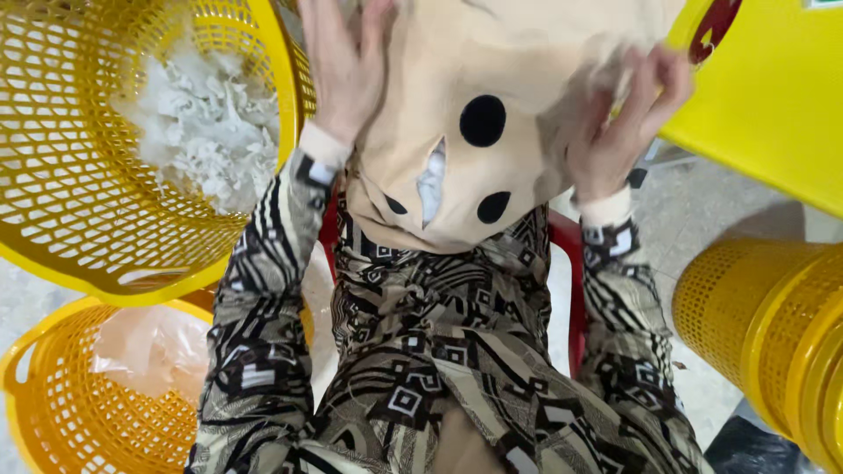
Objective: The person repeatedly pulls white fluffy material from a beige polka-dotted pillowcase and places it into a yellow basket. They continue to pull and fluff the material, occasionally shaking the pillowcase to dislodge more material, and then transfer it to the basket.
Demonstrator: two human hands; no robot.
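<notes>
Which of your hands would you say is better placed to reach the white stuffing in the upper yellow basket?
Probably the left hand: it rests on the beige plush cover right beside the yellow basket holding white stuffing. The right hand grips the cover's far side.

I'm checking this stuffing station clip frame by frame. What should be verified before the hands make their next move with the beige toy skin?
1. Both hands on the toy skin: ok. The left hand lies flat on the beige toy skin, and the right hand grips its edge.
2. Opening reachable: ok. The slit faces up, with white filling showing inside.
3. Filling supply: ok. White stuffing sits in the upper yellow basket.
4. Supply within reach: ok, probably; that basket is right beside the left arm.
5. How full the skin is: cannot tell; its top is cut off.
6. Lower basket: holds a clear bag; contents cannot tell.
</notes>
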